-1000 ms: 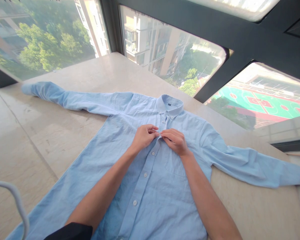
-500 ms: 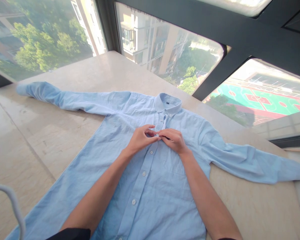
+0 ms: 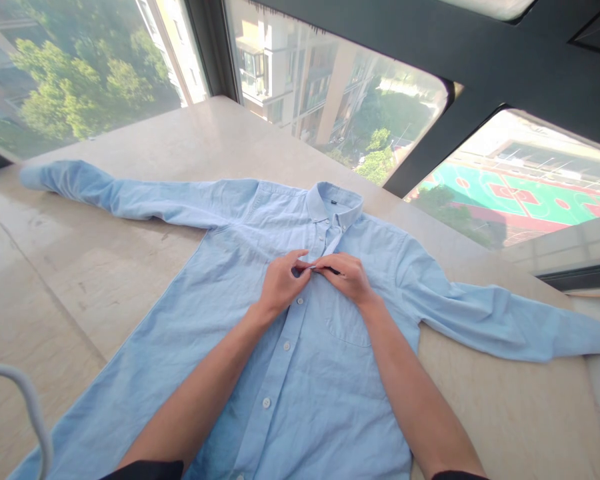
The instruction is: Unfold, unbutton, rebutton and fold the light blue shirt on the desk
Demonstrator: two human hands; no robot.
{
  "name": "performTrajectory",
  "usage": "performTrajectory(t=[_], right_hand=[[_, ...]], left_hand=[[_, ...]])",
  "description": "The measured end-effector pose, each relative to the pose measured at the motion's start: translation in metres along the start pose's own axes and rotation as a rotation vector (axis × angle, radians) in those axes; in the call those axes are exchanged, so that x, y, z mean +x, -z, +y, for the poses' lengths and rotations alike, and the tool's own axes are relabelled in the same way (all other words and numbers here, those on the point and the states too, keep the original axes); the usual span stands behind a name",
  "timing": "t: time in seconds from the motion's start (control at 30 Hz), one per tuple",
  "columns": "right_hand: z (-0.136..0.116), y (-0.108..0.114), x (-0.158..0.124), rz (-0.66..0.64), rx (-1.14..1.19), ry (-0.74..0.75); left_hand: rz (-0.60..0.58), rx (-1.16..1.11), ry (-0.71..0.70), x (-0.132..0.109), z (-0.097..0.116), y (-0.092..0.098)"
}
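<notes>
A light blue button-down shirt [image 3: 230, 280] lies face up with its sleeves spread to both sides. My left hand [image 3: 284, 281] pinches the front placket at chest height, thumb and fingertips together. Right beside it, my right hand [image 3: 347, 275] pinches the same edge, and the fingertips of both hands nearly meet. Whatever button is between them is hidden by the fingers. Below the hands, a white button [image 3: 287, 345] and another button [image 3: 267, 403] sit on the placket. Above, the collar [image 3: 349, 207] stands up, and the placket gapes slightly beneath it.
The shirt rests on a beige stone sill [image 3: 170, 267] in a window corner. Dark window frames [image 3: 415, 73] border it at the back and right. A pale cable [image 3: 33, 407] curves in at the lower left.
The fingers of my left hand have drawn closer together at the placket. The placket edge below the collar is lifted a little more. The view has shifted slightly.
</notes>
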State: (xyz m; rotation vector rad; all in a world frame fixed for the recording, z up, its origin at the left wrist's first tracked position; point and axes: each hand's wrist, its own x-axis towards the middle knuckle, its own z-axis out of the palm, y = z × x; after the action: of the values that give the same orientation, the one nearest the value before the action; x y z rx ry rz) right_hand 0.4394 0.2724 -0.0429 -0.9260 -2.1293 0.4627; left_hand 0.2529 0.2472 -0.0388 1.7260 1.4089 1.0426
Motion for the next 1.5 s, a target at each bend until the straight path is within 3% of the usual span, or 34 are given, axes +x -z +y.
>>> performTrajectory(t=[0.87, 1.07, 1.17, 1.37, 1.5], right_hand=[[0.000, -0.009, 0.000, -0.057, -0.013, -0.132], [-0.007, 0.001, 0.006, 0.032, 0.085, -0.155], [-0.018, 0.017, 0.013, 0.090, 0.146, -0.325], [-0.034, 0.033, 0.021, -0.313, 0.527, -0.874], [-0.037, 0.023, 0.023, -0.323, 0.694, -1.046]], left_hand=[[0.027, 0.028, -0.011, -0.001, -0.002, -0.003], [0.051, -0.026, 0.031, 0.000, 0.002, 0.000], [0.062, -0.047, 0.055, 0.000, 0.005, 0.001], [0.094, -0.086, 0.102, 0.000, 0.006, 0.000], [0.095, -0.114, 0.120, 0.001, 0.007, 0.000]])
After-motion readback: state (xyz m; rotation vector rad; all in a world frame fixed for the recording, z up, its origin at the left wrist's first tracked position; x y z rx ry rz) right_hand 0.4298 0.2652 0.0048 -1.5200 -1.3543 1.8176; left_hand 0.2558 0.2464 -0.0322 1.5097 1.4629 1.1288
